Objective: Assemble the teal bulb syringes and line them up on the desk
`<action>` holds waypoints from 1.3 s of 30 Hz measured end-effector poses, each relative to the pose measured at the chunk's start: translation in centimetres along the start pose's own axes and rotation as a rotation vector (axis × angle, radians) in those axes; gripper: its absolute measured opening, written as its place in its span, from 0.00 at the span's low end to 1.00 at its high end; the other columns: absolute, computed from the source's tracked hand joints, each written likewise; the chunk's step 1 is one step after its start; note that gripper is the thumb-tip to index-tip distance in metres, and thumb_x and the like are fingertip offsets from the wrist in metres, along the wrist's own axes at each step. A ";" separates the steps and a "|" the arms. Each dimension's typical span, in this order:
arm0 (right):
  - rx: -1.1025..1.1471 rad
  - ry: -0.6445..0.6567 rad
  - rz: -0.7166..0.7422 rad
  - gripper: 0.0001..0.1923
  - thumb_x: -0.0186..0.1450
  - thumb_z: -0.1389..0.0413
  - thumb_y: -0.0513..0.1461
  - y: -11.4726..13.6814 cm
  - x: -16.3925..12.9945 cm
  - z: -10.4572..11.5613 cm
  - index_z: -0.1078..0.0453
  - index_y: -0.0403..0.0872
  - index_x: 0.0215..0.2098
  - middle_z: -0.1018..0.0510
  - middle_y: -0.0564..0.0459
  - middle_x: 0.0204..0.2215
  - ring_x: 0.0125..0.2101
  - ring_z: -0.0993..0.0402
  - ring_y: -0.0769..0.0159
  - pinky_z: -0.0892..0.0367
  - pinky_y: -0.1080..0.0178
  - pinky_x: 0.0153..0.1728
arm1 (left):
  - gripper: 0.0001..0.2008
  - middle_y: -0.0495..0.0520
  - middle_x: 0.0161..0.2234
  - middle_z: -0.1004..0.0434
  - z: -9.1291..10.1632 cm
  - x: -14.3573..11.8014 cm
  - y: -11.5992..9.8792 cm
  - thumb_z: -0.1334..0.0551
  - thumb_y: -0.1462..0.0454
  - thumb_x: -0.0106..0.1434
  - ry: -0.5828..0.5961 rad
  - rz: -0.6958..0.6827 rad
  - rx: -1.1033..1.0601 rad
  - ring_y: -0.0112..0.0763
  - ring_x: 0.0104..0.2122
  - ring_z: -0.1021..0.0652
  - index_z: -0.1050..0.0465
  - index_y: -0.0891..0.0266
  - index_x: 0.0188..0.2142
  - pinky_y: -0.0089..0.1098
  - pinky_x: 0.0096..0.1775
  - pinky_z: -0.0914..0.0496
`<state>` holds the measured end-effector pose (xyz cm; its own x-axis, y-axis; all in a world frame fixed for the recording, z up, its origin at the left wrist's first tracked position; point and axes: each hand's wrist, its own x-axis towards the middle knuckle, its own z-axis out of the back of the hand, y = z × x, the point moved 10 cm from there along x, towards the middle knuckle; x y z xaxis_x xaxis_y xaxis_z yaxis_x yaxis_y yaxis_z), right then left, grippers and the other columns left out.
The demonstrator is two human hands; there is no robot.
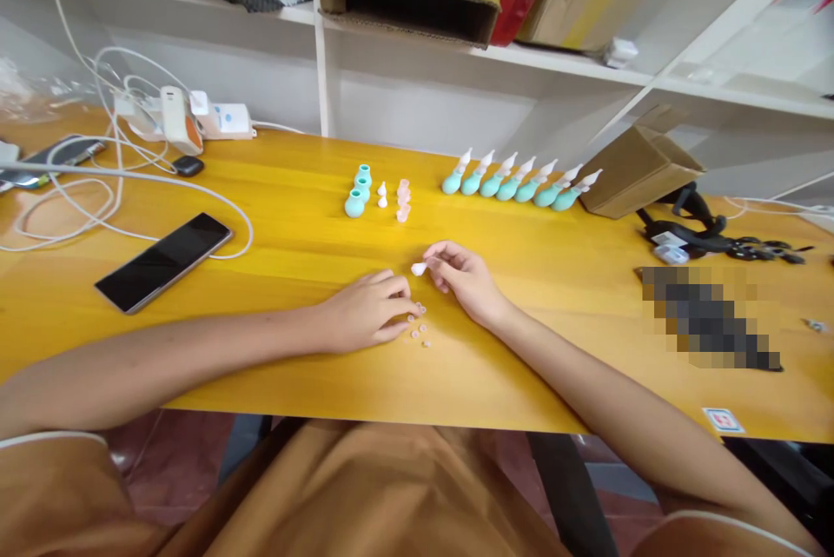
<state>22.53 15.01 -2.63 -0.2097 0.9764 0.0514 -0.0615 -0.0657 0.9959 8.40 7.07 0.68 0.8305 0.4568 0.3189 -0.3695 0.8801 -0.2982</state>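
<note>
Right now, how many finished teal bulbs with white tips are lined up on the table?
7, lying in one slanted row at the back of the table, left of the cardboard box. None seems hidden.

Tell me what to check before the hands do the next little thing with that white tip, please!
1. Right hand has hold of the small white tip: ok, pinched at the fingertips.
2. Left hand is by the tiny clear pieces: ok, its fingertips rest right beside them.
3. Spare teal bulbs are standing ready: ok, a few stand upright further back on the table.
4. Finished row of teal pieces with white tips is out of the way: ok, lined up near the shelf.
5. Phone and cables are apart from the hands: ok, off to the left.
6. Tip is clean and undamaged: cannot tell, too small.
</note>
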 end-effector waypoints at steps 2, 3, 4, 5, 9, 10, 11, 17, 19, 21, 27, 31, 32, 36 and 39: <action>0.005 0.022 0.020 0.23 0.63 0.30 0.57 0.2 0.0 -0.2 0.26 0.48 0.40 0.30 0.61 0.23 0.21 0.41 0.73 0.45 0.67 0.22 | 0.10 0.58 0.47 0.21 0.0 0.2 0.2 0.37 0.60 0.78 -0.006 0.036 -0.056 0.42 0.48 0.23 0.17 0.58 0.51 0.39 0.53 0.28; 0.000 0.034 0.033 0.24 0.63 0.30 0.58 0.4 -0.1 -0.3 0.26 0.48 0.40 0.29 0.61 0.23 0.21 0.41 0.74 0.45 0.67 0.22 | 0.08 0.58 0.46 0.20 0.1 0.3 0.3 0.36 0.61 0.77 -0.012 0.045 -0.094 0.41 0.47 0.23 0.17 0.59 0.48 0.39 0.52 0.28; -0.005 0.047 0.046 0.25 0.63 0.29 0.58 0.5 -0.2 -0.5 0.26 0.48 0.40 0.29 0.61 0.24 0.21 0.41 0.74 0.45 0.67 0.22 | 0.07 0.57 0.45 0.20 0.3 0.3 0.4 0.36 0.62 0.76 -0.017 0.054 -0.139 0.41 0.47 0.23 0.18 0.59 0.45 0.39 0.52 0.28; -0.010 0.059 0.058 0.25 0.63 0.29 0.58 0.6 -0.3 -0.6 0.26 0.48 0.41 0.29 0.61 0.24 0.21 0.40 0.74 0.45 0.67 0.23 | 0.05 0.56 0.44 0.19 0.5 0.4 0.6 0.35 0.64 0.75 -0.025 0.065 -0.189 0.40 0.46 0.22 0.19 0.60 0.43 0.38 0.52 0.28; -0.001 0.074 0.085 0.25 0.64 0.29 0.58 1.0 -0.7 -0.8 0.25 0.48 0.41 0.27 0.61 0.24 0.22 0.37 0.74 0.41 0.67 0.24 | 0.02 0.52 0.39 0.19 1.4 0.2 2.1 0.33 0.68 0.70 -0.073 0.179 -0.411 0.33 0.39 0.21 0.22 0.60 0.39 0.34 0.46 0.28; 0.015 0.077 0.086 0.25 0.64 0.29 0.58 1.0 -0.8 -0.8 0.25 0.48 0.41 0.26 0.60 0.25 0.22 0.35 0.73 0.39 0.67 0.25 | 0.01 0.51 0.37 0.20 1.5 0.0 2.7 0.33 0.67 0.69 -0.086 0.226 -0.460 0.31 0.37 0.22 0.22 0.60 0.39 0.32 0.43 0.28; 0.037 0.083 0.083 0.25 0.64 0.28 0.58 1.0 -0.9 -0.9 0.25 0.48 0.41 0.24 0.59 0.25 0.23 0.33 0.73 0.36 0.67 0.26 | 0.00 0.50 0.36 0.20 1.6 -0.1 3.2 0.33 0.66 0.69 -0.097 0.271 -0.503 0.30 0.35 0.22 0.22 0.60 0.39 0.31 0.41 0.28; 0.183 0.166 0.037 0.20 0.67 0.28 0.53 0.5 -1.6 -1.7 0.24 0.48 0.41 0.15 0.53 0.30 0.24 0.23 0.70 0.26 0.64 0.31 | 0.06 0.50 0.35 0.20 1.6 -0.6 4.8 0.30 0.60 0.67 -0.129 0.404 -0.692 0.29 0.34 0.23 0.21 0.61 0.38 0.31 0.40 0.27; 0.212 0.190 0.030 0.19 0.67 0.28 0.52 0.5 -1.7 -2.0 0.24 0.48 0.41 0.14 0.53 0.33 0.24 0.23 0.71 0.26 0.65 0.31 | 0.07 0.51 0.36 0.19 1.7 -0.7 5.0 0.30 0.60 0.66 -0.147 0.425 -0.728 0.29 0.34 0.22 0.21 0.62 0.37 0.31 0.41 0.27; 0.216 0.232 0.026 0.18 0.66 0.27 0.50 0.5 -1.8 -2.4 0.24 0.48 0.41 0.15 0.53 0.34 0.25 0.22 0.71 0.25 0.65 0.31 | 0.07 0.51 0.35 0.20 1.6 -0.8 5.1 0.30 0.60 0.65 -0.162 0.450 -0.744 0.28 0.32 0.23 0.21 0.62 0.37 0.31 0.38 0.27; 0.200 0.303 0.039 0.18 0.61 0.23 0.46 0.5 -1.8 -3.2 0.24 0.48 0.39 0.19 0.56 0.32 0.29 0.22 0.70 0.24 0.65 0.34 | 0.07 0.49 0.34 0.20 2.3 -1.2 5.3 0.29 0.63 0.65 -0.266 0.464 -0.738 0.27 0.31 0.24 0.23 0.61 0.41 0.29 0.36 0.28; 0.190 0.249 0.024 0.18 0.62 0.24 0.47 0.5 -2.0 -3.3 0.24 0.48 0.38 0.19 0.54 0.33 0.30 0.24 0.70 0.26 0.65 0.34 | 0.07 0.50 0.38 0.19 3.5 -1.4 5.0 0.28 0.62 0.67 -0.345 0.407 -0.672 0.27 0.35 0.22 0.22 0.61 0.41 0.30 0.40 0.27; 0.193 0.234 0.019 0.18 0.62 0.24 0.47 0.5 -2.1 -3.4 0.24 0.48 0.38 0.19 0.54 0.34 0.31 0.25 0.70 0.26 0.65 0.34 | 0.07 0.50 0.38 0.19 3.7 -1.4 4.9 0.28 0.61 0.67 -0.354 0.390 -0.665 0.28 0.35 0.22 0.22 0.60 0.41 0.31 0.41 0.27; 0.203 0.212 0.021 0.18 0.62 0.25 0.49 1.0 -2.7 -4.0 0.25 0.49 0.37 0.19 0.54 0.34 0.30 0.26 0.71 0.27 0.65 0.33 | 0.08 0.50 0.38 0.19 4.4 -1.4 4.2 0.26 0.59 0.68 -0.361 0.327 -0.654 0.28 0.35 0.22 0.20 0.60 0.40 0.31 0.41 0.26; 0.198 0.226 0.026 0.18 0.63 0.25 0.49 1.3 -2.9 -4.3 0.26 0.49 0.36 0.19 0.54 0.35 0.29 0.26 0.71 0.26 0.65 0.34 | 0.08 0.50 0.37 0.20 4.7 -1.3 3.9 0.25 0.60 0.67 -0.356 0.296 -0.635 0.28 0.35 0.22 0.20 0.60 0.38 0.31 0.40 0.27</action>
<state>18.89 11.24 -1.81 -0.4219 0.9030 0.0816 0.1339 -0.0270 0.9906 3.89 10.50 3.31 0.5119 0.7689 0.3829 -0.1560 0.5216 -0.8388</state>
